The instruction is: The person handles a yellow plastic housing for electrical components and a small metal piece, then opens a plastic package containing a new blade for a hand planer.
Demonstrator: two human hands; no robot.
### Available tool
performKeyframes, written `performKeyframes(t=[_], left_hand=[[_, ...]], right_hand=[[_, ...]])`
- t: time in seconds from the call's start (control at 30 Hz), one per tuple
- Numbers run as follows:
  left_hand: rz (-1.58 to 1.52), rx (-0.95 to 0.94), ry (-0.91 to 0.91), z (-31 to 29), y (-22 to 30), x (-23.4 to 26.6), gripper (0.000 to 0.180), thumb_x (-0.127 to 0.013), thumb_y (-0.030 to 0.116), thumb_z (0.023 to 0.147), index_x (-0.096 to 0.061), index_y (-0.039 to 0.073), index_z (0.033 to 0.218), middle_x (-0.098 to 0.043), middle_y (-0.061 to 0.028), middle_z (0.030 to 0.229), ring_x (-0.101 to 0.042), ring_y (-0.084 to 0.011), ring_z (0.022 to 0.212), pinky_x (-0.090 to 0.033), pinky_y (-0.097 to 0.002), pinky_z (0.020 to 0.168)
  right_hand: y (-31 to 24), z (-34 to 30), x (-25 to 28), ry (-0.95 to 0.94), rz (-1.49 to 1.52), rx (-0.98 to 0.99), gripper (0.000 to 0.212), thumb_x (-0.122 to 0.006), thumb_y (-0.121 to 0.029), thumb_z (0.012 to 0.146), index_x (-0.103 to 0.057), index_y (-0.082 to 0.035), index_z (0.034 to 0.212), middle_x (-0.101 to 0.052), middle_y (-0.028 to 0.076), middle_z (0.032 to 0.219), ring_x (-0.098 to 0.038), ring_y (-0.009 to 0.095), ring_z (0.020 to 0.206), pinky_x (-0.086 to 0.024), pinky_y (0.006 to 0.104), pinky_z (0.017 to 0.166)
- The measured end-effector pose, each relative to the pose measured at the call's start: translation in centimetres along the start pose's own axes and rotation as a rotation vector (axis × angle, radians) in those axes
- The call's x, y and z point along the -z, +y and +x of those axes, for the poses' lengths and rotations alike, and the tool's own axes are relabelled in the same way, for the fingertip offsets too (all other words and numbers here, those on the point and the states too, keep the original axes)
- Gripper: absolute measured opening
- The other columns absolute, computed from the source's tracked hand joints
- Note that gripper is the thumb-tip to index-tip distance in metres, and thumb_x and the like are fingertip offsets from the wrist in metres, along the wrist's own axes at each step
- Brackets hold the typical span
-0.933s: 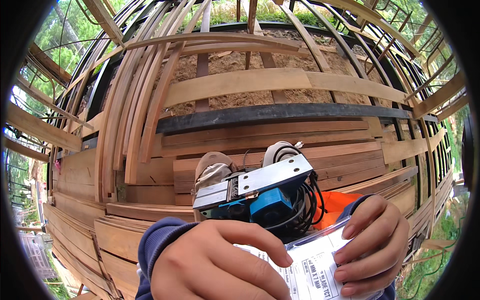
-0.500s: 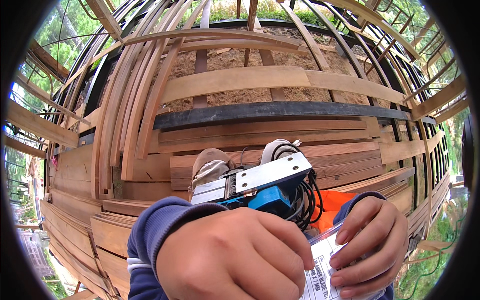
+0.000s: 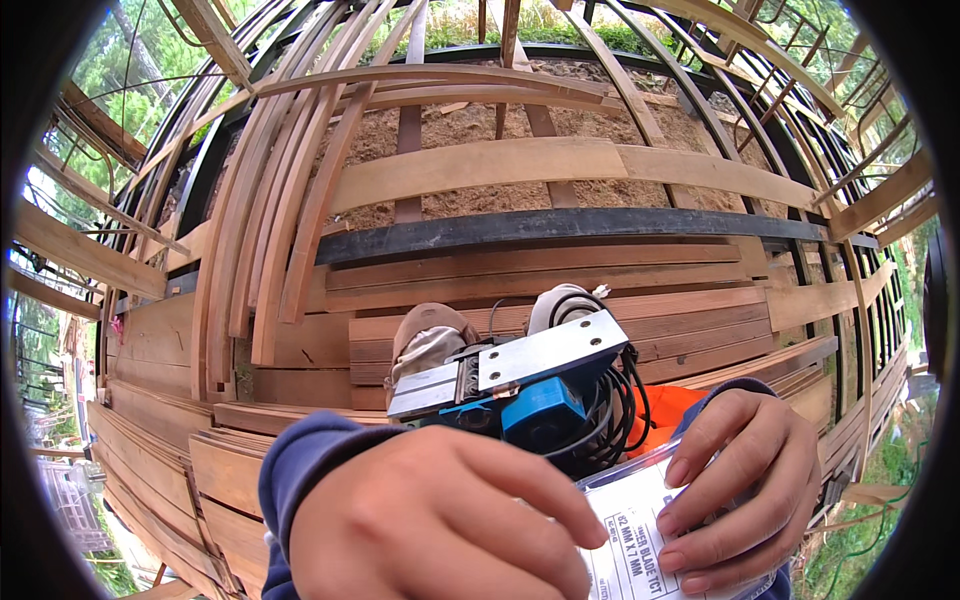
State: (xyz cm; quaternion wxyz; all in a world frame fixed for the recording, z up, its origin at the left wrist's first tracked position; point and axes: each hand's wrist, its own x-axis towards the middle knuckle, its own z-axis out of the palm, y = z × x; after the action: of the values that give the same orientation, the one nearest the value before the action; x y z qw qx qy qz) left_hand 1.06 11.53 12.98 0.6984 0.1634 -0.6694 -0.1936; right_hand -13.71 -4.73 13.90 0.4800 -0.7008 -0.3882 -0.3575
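My right hand [image 3: 745, 490] grips a clear plastic packet [image 3: 640, 480] with a white printed label, fingers bent over its right side. My left hand [image 3: 440, 515] is curled at the packet's left edge, its forefinger lying over the label; the thumb and inner fingers are hidden beneath. Just beyond the hands lies a blue electric hand planer [image 3: 545, 410], turned over with its silver sole [image 3: 550, 350] and cutter slot facing up. A black cable [image 3: 625, 400] is coiled against its right side.
My shoes [image 3: 430, 335] stand behind the planer on wooden boards [image 3: 680, 320]. Long timber strips [image 3: 290, 220] lie to the left, and stacked planks [image 3: 150, 470] at the near left. Beyond a dark beam [image 3: 570, 225], bare soil [image 3: 450, 130] shows between the joists. Orange cloth [image 3: 660, 415] is beside the cable.
My left hand has shifted slightly left and down, uncovering more of the packet's label and top edge. My right hand keeps its hold. The planer stays in place beyond the hands.
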Motion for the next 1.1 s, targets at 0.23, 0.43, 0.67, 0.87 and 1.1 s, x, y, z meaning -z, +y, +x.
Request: performKeyframes(t=[0.23, 0.43, 0.67, 0.87, 1.1], left_hand=[[0.276, -0.226, 0.084, -0.2, 0.2, -0.9, 0.014, -0.063, 0.011, 0.087, -0.073, 0.003, 0.08, -0.072, -0.0095, 0.082, -0.07, -0.0182, 0.073, -0.053, -0.033, 0.071], [0.234, -0.129, 0.011, 0.1, 1.1, -0.5, 0.013, -0.063, 0.008, 0.086, -0.072, 0.001, 0.08, -0.071, -0.0107, 0.081, -0.07, -0.0194, 0.071, -0.052, -0.0298, 0.065], [0.005, -0.159, 0.107, 0.2, -0.5, -1.6, 0.017, -0.064, 0.009, 0.087, -0.07, -0.001, 0.076, -0.067, -0.0108, 0.073, -0.066, -0.0194, 0.061, -0.049, -0.0278, 0.058], [-0.232, -0.108, 0.032, 0.6, -2.2, -1.3, 0.016, -0.064, 0.008, 0.087, -0.069, -0.001, 0.075, -0.065, -0.0097, 0.072, -0.065, -0.0197, 0.06, -0.048, -0.0275, 0.057], [-0.349, -0.097, 0.003, 0.5, -2.7, -1.4, 0.016, -0.063, 0.007, 0.087, -0.068, -0.002, 0.074, -0.063, -0.0084, 0.07, -0.064, -0.0201, 0.059, -0.047, -0.0271, 0.056]], right_hand=[[-0.8, -0.7, 0.1, -0.06, -0.049, -0.13, 0.017, -0.065, 0.0, 0.087, -0.074, -0.014, 0.091, -0.073, 0.0, 0.098, -0.068, 0.012, 0.086, -0.052, 0.027, 0.08], [-0.4, 0.2, -0.3, 0.016, -0.008, -0.045, 0.002, -0.069, -0.009, 0.08, -0.069, -0.007, 0.081, -0.069, 0.004, 0.087, -0.064, 0.02, 0.076, -0.05, 0.0378, 0.069], [0.0, 0.3, -0.4, -0.008, 0.04, -0.018, 0.002, -0.068, -0.009, 0.081, -0.069, -0.007, 0.08, -0.069, 0.004, 0.085, -0.064, 0.021, 0.075, -0.05, 0.0376, 0.069], [0.2, 0.5, -0.2, -0.022, 0.084, -0.011, 0.004, -0.067, -0.009, 0.083, -0.069, -0.008, 0.079, -0.07, 0.004, 0.085, -0.065, 0.021, 0.076, -0.05, 0.0379, 0.07], [0.6, 0.3, 0.0, -0.08, 0.111, -0.015, 0.003, -0.068, -0.008, 0.082, -0.069, -0.008, 0.08, -0.07, 0.005, 0.086, -0.064, 0.021, 0.077, -0.051, 0.0389, 0.071]])
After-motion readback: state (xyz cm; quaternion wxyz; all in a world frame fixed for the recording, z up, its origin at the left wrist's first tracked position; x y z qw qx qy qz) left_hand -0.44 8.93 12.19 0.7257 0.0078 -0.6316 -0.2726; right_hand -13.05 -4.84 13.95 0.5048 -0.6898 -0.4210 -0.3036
